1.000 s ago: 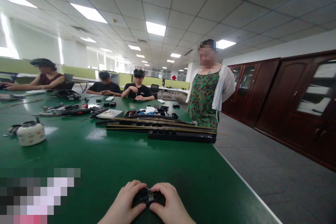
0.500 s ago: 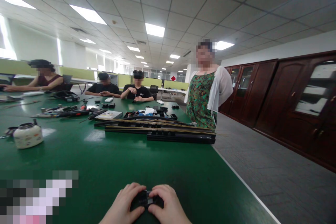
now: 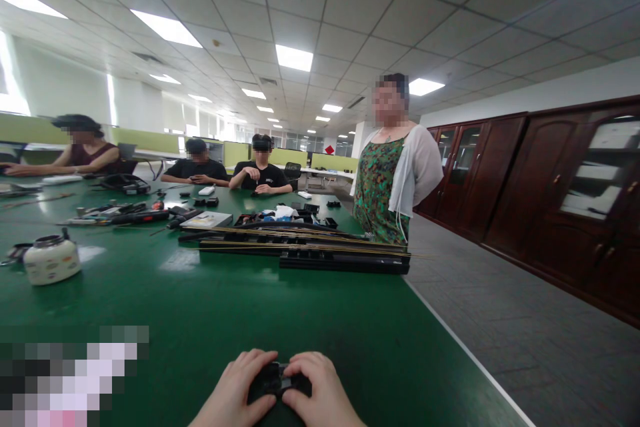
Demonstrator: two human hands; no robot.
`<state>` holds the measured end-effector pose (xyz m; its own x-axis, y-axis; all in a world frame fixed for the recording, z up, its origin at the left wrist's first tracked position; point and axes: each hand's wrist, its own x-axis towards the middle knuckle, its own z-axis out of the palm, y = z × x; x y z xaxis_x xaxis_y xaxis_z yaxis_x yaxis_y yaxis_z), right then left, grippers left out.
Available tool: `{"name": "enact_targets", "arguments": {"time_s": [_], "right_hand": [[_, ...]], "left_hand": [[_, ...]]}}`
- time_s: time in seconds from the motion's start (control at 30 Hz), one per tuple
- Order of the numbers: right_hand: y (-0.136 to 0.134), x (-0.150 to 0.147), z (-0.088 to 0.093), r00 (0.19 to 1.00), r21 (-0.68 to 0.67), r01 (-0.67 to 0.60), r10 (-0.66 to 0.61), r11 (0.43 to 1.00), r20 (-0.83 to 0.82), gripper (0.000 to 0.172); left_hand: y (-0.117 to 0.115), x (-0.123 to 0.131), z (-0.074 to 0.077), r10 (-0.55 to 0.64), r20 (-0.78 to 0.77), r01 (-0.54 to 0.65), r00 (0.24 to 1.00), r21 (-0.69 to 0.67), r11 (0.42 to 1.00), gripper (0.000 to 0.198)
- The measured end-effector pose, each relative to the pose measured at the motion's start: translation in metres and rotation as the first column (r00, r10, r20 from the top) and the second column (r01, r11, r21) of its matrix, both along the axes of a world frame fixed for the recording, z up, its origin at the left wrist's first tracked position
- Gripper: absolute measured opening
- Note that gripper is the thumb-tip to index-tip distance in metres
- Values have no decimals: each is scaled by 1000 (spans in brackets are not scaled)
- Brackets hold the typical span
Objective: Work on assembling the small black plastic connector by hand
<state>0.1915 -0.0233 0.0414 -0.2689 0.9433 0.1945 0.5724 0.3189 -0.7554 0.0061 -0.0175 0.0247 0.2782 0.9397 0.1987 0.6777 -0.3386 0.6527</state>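
Observation:
At the near edge of the green table (image 3: 210,307), both my hands grip a small black device (image 3: 277,381). My left hand (image 3: 235,390) wraps its left side, fingers curled over the top. My right hand (image 3: 320,390) closes on its right side in the same way. The device lies low over the table surface; most of it is hidden under my fingers.
Long black rails with thin brass rods (image 3: 310,250) lie across the table's middle. A white lidded jar (image 3: 51,259) stands at the left. Tools and small parts (image 3: 130,213) are scattered farther back. A person in a green patterned dress (image 3: 387,177) stands at the table's right edge; three people sit at the far side. Dark wooden cabinets (image 3: 550,193) line the right wall.
My hands stay closed on the black device in nearly the same place. The view has shifted slightly, and the standing person has barely moved.

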Motion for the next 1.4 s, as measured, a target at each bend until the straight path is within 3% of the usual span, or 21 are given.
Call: {"name": "enact_targets", "arguments": {"time_s": [0.4,0.6,0.77,1.0,1.17,1.4], "right_hand": [[3,1,-9,1000,16,0,0,1000,-5,24],[3,0,-8,1000,8,-8,8,1000,4,22],[2,0,-7,1000,0,-10,10,1000,-9,20],[6,2,-6,968,-89,68,-87,994,-234,21],[12,5,-9,878,-151,81,-143,985,-458,21],[25,11,-20,589,-290,123,-305,949,-748,43]], "left_hand": [[-1,1,3,-18,-5,17,1000,-21,1000,39],[-1,1,5,-1,-14,0,1000,-51,999,47],[-2,1,9,-28,-25,26,999,-68,997,39],[-3,1,12,-17,-29,15,999,-88,996,40],[-2,0,9,-9,-23,6,1000,-93,996,44],[-4,2,16,-17,-31,14,999,-109,994,42]]}}
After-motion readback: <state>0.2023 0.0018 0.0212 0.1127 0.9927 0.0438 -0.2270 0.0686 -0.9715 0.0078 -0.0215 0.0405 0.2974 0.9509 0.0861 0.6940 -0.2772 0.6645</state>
